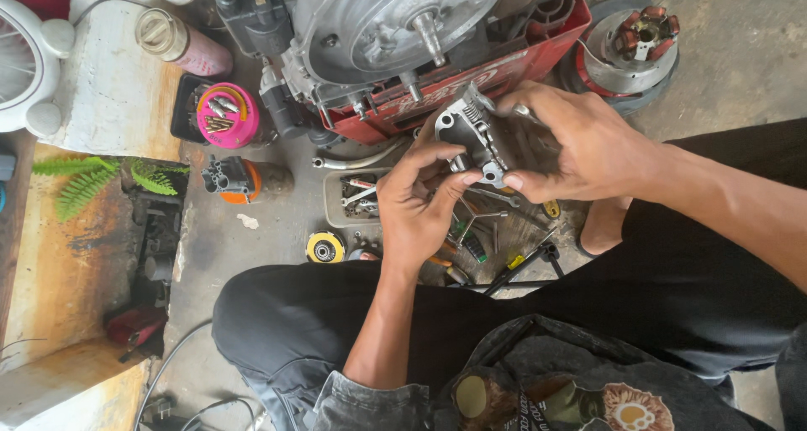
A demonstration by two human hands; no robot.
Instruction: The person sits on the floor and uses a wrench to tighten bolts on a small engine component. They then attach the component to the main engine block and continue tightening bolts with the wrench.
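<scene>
Above the cluttered concrete floor (pixel 252 254), both hands hold 1 small grey metal engine casting (pixel 472 130) between them, raised over a scatter of tools. The left hand (pixel 416 208) is clamped on the part's lower edge, thumb and fingertips pinching near a short round stub on its underside. The right hand (pixel 580 141) grips the part from the right side, fingers wrapped over its top and back, so the casting is partly hidden by them. The part sits just in front of a red stand (pixel 471 86) that carries a larger engine block (pixel 378 28) with a bare shaft sticking out. Below the hands lie wrenches in a shallow tray (pixel 336 212), screwdrivers (pixel 471 246) and a yellow-rimmed disc (pixel 324 248). To the left on the floor stand a pink round tin (pixel 227 116) holding small bits, an orange and black part (pixel 234 179), and a pink spray can (pixel 185 46) lying on its side. At the upper right rests a stator with copper windings (pixel 643 32). The person's dark trouser legs (pixel 319 313) frame the scene.
</scene>
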